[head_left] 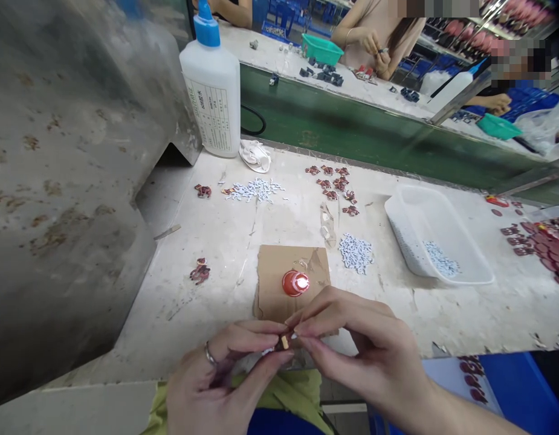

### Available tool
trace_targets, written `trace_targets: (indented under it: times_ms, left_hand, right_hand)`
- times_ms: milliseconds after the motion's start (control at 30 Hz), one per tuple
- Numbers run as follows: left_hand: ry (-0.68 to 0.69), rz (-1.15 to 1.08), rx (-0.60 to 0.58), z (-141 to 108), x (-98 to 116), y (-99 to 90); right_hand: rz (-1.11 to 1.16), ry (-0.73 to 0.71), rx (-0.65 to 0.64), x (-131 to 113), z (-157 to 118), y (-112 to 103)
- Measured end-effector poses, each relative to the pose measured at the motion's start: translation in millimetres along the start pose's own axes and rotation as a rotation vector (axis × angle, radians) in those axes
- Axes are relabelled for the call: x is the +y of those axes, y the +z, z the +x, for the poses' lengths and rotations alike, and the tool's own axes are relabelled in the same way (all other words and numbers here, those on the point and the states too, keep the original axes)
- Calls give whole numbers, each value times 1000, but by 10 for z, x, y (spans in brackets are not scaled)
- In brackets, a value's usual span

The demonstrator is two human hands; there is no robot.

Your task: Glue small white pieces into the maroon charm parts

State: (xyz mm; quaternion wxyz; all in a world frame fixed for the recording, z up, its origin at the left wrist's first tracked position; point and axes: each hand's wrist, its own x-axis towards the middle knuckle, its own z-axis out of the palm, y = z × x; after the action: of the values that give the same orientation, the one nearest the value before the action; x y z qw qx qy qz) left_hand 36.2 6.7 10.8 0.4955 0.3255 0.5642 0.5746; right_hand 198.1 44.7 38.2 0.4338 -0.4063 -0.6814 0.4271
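Observation:
My left hand, a ring on one finger, pinches a small brown toy animal figure between thumb and fingertips. Much of the figure is hidden by the fingers; a tan patch on it shows. My right hand is closed at the fingertips on a tiny pale piece, held against the figure. Just beyond both hands, a small shiny red-orange container rests on a cardboard sheet. A pile of light-blue small pieces lies to the right of the cardboard.
Another light-blue pile lies farther back, with brown figures near it and one cluster at left. A white tub stands right. A blue-capped glue bottle and a metal housing bound the left. People work opposite.

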Motion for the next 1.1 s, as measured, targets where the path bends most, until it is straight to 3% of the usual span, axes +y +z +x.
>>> trace_targets:
  times_ms: [267,433,533,633,800,967,1100]
  left_hand:
    - [148,95,-107,63,-44,-113]
    - [272,187,-145,81,-70,-172]
    - [276,174,-140,81,-74,-155]
    - [226,117,-93,57,-77,-86]
    - [69,27,-29,-5,-34,46]
    - [-104,-61,-32,-53,66,136]
    - [-100,-33,-35,-73,80,173]
  right_hand:
    - [-115,-117,-38,2,-21,9]
    - [-492,-330,-173,-65,-77,-97]
    - [-594,-421,-255,-83,-94,-172]
    - [-561,-415,-268,-58,-108,-212]
    - [-377,-277,-251,-26,-139,-237]
    - [-68,73,-164,-31,-156,-253]
    - [35,230,-196,-25,-106,-215]
